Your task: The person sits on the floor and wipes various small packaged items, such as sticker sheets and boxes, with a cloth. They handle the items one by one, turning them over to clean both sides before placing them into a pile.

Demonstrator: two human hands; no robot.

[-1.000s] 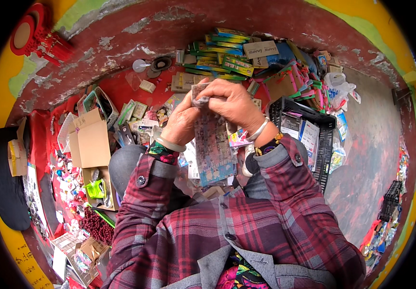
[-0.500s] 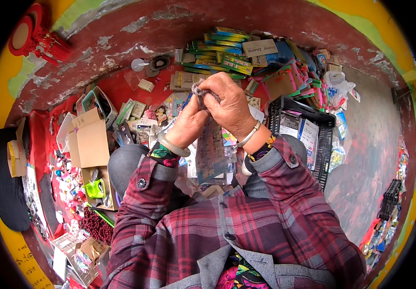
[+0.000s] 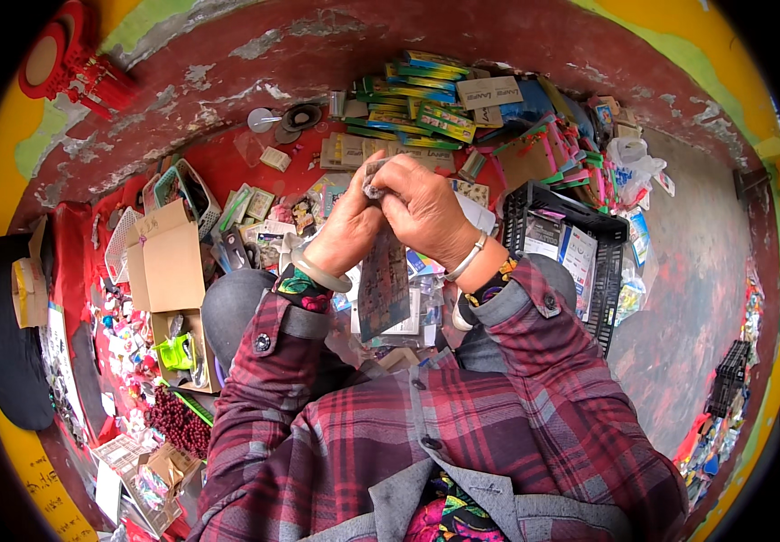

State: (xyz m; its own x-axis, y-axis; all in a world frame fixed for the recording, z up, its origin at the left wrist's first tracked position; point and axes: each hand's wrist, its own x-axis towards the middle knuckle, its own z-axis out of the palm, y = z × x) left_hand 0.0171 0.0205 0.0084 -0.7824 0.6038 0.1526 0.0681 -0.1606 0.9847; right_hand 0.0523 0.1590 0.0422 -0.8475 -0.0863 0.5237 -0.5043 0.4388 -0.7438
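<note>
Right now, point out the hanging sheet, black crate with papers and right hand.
Hanging sheet [image 3: 385, 289], head view: its middle.
Black crate with papers [image 3: 608, 303], head view: right wall.
Right hand [image 3: 430, 211], head view: its back.

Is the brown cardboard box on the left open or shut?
It's open. Its big flap is spread out away from the cardboard box, and you can see a bright green thing inside.

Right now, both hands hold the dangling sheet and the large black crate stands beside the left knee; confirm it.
No: the large black crate stands beside the right knee, as the head view shows. Left hand and right hand do hold the dangling sheet.
</note>
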